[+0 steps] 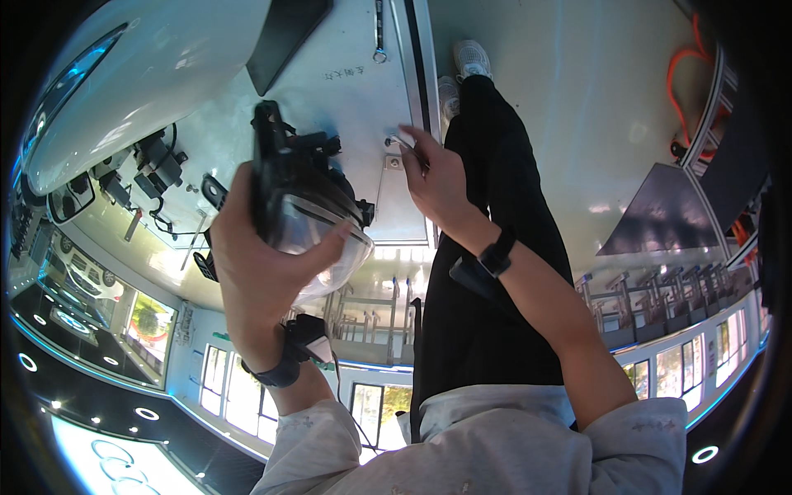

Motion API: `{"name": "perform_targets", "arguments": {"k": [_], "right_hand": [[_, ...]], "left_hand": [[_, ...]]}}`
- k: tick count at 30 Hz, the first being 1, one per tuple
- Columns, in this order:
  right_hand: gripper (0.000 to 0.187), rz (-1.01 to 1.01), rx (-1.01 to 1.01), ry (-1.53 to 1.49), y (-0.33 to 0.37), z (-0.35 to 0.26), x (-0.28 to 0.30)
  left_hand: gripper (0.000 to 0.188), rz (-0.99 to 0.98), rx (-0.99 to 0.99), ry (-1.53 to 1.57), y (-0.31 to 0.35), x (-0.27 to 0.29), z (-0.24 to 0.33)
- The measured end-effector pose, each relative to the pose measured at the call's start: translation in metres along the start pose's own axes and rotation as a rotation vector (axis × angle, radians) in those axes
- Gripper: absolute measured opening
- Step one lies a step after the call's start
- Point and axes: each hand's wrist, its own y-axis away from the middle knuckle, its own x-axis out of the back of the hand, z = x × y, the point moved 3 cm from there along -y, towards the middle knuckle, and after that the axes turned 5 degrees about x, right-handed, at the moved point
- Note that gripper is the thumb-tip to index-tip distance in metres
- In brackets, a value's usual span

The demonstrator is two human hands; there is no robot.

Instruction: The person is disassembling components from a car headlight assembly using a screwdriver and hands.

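My left hand [256, 256] grips a car headlamp [309, 206] with a black housing and a clear curved lens, holding it up over the white workbench [346, 99]. My thumb lies across the lens. Just right of the lamp, my right hand [437, 177] pinches a small metal part [399, 141] between its fingertips. A small screw-like piece [394, 162] lies on the bench right under it. Both wrists wear black bands.
A wrench [379, 33] and a black panel [285, 33] lie at the bench's far side. Black connectors and small parts [157, 169] lie left, beside a white car body [124, 66]. My black-trousered legs and shoes [472, 58] stand on the pale floor; an orange cable [685, 74] coils at right.
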Motion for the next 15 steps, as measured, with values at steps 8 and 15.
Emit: {"name": "perform_targets", "arguments": {"k": [8,15], "right_hand": [[0.027,-0.348,-0.341,-0.882,0.019,-0.049,-0.023],[0.023,-0.431,-0.43,-0.881,0.031,-0.099,-0.013]], "left_hand": [[0.059,0.068,-0.024,-0.099,0.021,0.001,0.003],[0.059,0.115,-0.071,-0.081,0.057,0.013,-0.001]]}}
